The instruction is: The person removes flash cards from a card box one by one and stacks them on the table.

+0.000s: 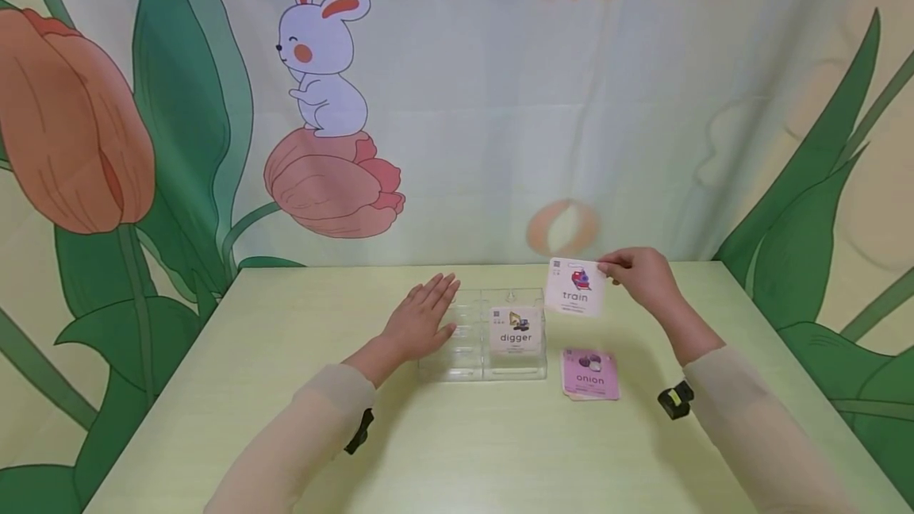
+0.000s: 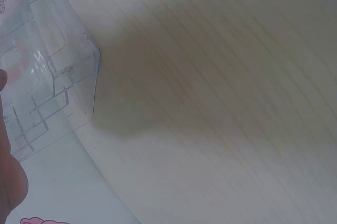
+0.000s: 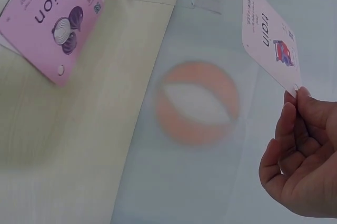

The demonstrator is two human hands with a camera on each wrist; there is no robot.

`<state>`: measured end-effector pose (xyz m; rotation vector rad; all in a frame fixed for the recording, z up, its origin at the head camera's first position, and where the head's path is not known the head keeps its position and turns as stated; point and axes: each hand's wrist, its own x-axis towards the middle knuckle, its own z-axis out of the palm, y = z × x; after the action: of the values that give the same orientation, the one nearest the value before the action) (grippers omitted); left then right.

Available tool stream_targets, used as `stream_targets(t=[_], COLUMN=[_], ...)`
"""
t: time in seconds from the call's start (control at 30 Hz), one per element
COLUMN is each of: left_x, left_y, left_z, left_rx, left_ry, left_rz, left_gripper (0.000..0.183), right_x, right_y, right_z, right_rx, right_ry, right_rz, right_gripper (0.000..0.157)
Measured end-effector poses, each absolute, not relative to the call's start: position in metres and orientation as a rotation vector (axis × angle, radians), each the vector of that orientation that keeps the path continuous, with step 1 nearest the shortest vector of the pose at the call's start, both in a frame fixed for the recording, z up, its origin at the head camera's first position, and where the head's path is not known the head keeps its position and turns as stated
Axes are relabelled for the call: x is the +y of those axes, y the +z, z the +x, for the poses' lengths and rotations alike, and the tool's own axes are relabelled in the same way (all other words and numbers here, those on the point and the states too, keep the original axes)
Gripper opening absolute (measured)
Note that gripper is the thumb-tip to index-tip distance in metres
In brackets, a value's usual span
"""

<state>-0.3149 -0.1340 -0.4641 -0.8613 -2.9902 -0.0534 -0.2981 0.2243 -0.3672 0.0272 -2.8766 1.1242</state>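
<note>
"What does the right hand (image 1: 648, 280) have hold of?"

"The train card (image 1: 574, 288). Thumb and index finger pinch it at its upper right corner, right at the edge, so the word and the picture stay uncovered."

"And the other fingers?"

"In the right wrist view they bend loosely toward the palm, clear of the card."

"Where exactly is the card?"

"Raised off the table (image 1: 500, 450), printed side toward the head camera. From there it appears at the upper right corner of the clear holder (image 1: 516, 370); the right wrist view shows a gap between the two."

"How about the left hand (image 1: 421, 320)?"

"Spread fairly flat, fingers straight and close together, thumb a little apart. It lies over the left side of the holder and grips nothing that I can see. The left wrist view catches only a sliver of it at the edge, so I can't tell how firmly it presses, if at all."

"Anything in the holder?"

"It has two compartments side by side. The digger card (image 1: 516, 331) sits in the right one; the hand partly hides the left one."

"And nearest the right forearm?"

"The onion card (image 1: 590, 375), face up on the table just right of the holder, with the edge of another card peeking out beneath it."
</note>
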Motion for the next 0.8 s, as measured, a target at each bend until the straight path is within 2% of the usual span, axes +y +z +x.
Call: stream_targets(t=[0.8], left_x=[-0.134], left_y=[-0.46], left_z=[-0.312], left_rx=[-2.994], left_ry=[-0.046], left_rz=[-0.868], left_gripper=[0.073], right_x=[0.25], right_y=[-0.404], right_z=[-0.285], right_rx=[-2.885], right_ry=[1.243], right_rz=[-0.143], right_gripper=[0.034])
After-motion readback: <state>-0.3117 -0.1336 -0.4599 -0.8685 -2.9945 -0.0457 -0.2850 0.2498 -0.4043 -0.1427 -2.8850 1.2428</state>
